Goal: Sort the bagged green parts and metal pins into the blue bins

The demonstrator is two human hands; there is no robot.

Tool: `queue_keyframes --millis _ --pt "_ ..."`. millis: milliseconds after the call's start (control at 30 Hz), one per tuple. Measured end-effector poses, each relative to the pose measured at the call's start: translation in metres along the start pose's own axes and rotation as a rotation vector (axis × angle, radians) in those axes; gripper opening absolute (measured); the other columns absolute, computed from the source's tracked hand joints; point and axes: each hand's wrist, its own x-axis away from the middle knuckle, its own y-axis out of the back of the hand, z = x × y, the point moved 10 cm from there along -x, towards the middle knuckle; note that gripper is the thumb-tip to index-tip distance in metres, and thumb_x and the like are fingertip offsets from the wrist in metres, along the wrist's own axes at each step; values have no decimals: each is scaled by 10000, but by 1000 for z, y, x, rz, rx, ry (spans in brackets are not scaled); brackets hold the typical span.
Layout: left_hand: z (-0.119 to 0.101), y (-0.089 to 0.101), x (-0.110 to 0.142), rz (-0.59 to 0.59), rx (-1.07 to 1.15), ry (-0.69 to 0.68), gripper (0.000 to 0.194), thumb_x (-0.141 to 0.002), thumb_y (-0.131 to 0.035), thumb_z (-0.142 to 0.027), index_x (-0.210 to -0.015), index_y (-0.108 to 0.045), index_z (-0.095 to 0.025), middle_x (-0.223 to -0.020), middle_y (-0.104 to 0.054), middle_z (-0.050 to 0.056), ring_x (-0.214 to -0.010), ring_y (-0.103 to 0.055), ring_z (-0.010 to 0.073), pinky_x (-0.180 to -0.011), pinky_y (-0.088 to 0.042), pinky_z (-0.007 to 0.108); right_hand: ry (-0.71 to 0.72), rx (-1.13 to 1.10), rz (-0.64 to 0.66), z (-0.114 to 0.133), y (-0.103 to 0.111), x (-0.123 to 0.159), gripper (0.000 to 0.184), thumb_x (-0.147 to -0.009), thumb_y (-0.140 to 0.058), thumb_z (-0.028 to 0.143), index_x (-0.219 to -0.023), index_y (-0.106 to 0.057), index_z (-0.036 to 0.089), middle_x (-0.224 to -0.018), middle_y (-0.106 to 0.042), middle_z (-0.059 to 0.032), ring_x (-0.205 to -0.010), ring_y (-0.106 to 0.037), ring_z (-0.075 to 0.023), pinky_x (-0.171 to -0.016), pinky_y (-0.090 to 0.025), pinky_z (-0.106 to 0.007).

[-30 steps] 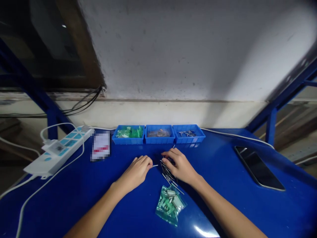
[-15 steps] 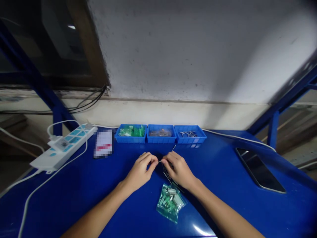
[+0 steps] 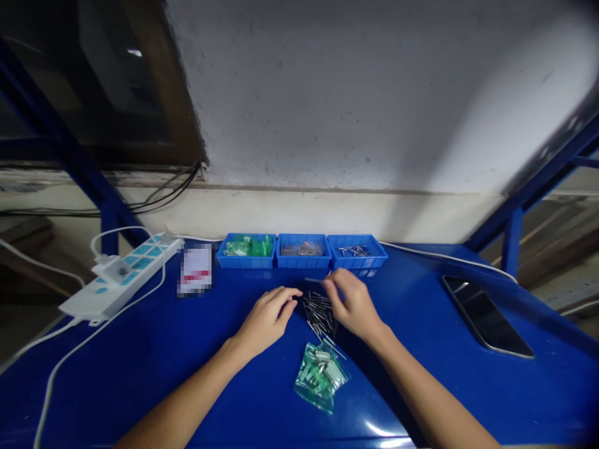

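Note:
A pile of thin metal pins (image 3: 319, 313) lies on the blue table (image 3: 140, 374) between my hands. My right hand (image 3: 354, 303) is lifted above the pile's far side and pinches one slim pin (image 3: 314, 280) at its fingertips. Just left of the pile my left hand (image 3: 268, 318) rests on the table, fingers loosely curled toward the pins, with nothing visible in them. A clear bag of green and white parts (image 3: 321, 376) lies below the pile, near the table's front.
Three small blue trays (image 3: 301, 260) stand in a row at the back edge, holding green parts, brownish parts and metal pins. A white power strip (image 3: 116, 279) with cables lies at the left, a blurred card (image 3: 195, 269) beside it, a dark phone (image 3: 486, 315) at the right.
My hands, which met over one pin half a second ago, have parted. The right hand rose and moved toward the trays with the pin; the left stayed by the pile.

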Motion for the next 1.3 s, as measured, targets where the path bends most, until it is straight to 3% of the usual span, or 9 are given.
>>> queue_keyframes --millis 133,267,333,467,567,733,867,1133,1300 --pt "-6 -16 -2 100 -218 -76 268 -917 -367 -197 -1043 -590 -274 -960 -602 20 -899 -530 188 -795 -358 347 -261 216 -351 -57 48 1 205 -902 -416 308 -902 -571 174 -750 -579 -52 -692 -542 -176 -673 -427 -305" --pt "-7 -19 -2 120 -321 -65 191 -895 -435 -228 -1007 -584 -270 -1004 -567 24 -943 -490 208 -819 -333 380 -396 339 -265 -83 37 4 365 -855 -476 364 -1142 -532 144 -968 -589 -132 -831 -570 -244 -721 -465 -375" --pt "-10 -19 0 125 -354 -76 151 -894 -445 -230 -960 -577 -263 -1020 -556 22 -967 -477 211 -835 -320 395 -360 274 -184 -73 19 5 365 -862 -466 355 -1160 -527 153 -999 -579 -134 -883 -567 -252 -761 -475 -391" --pt "-9 -20 5 142 -428 -102 103 -893 -449 -216 -919 -546 -239 -1073 -541 32 -1019 -457 221 -861 -311 421 -216 70 1 -25 -19 6 304 -883 -451 341 -1127 -556 192 -975 -567 -98 -915 -559 -230 -810 -480 -368" --pt "1 -22 6 141 -429 -74 106 -887 -444 -199 -966 -514 -213 -1141 -529 56 -1093 -424 239 -859 -329 415 -107 3 88 2 -33 7 277 -881 -468 342 -1092 -582 204 -979 -552 -91 -933 -543 -222 -833 -471 -363" --pt "15 -11 1 32 -256 34 152 -919 -378 -242 -881 -519 -201 -993 -580 36 -998 -458 208 -807 -362 364 10 -10 165 12 -35 9 283 -835 -556 347 -1074 -586 198 -969 -541 -87 -906 -526 -215 -802 -467 -363" --pt "14 2 -3 -63 -155 66 241 -932 -345 -272 -809 -535 -190 -875 -601 32 -891 -485 198 -776 -385 345 92 -8 235 22 -38 9 122 -866 -510 241 -941 -596 199 -881 -564 -64 -826 -524 -188 -754 -448 -332" --pt "-1 14 0 -104 82 38 202 -914 -399 -313 -867 -562 -203 -799 -611 11 -786 -563 154 -739 -429 275 47 -28 153 25 -24 4 225 -910 -428 246 -751 -580 197 -778 -555 -44 -756 -515 -166 -720 -426 -308" --pt "-5 15 -3 -101 126 46 320 -927 -354 -330 -720 -552 -188 -670 -587 -2 -701 -569 140 -700 -425 254 58 -62 164 27 -23 5 159 -902 -447 262 -900 -589 190 -856 -561 -53 -816 -529 -168 -732 -437 -299"
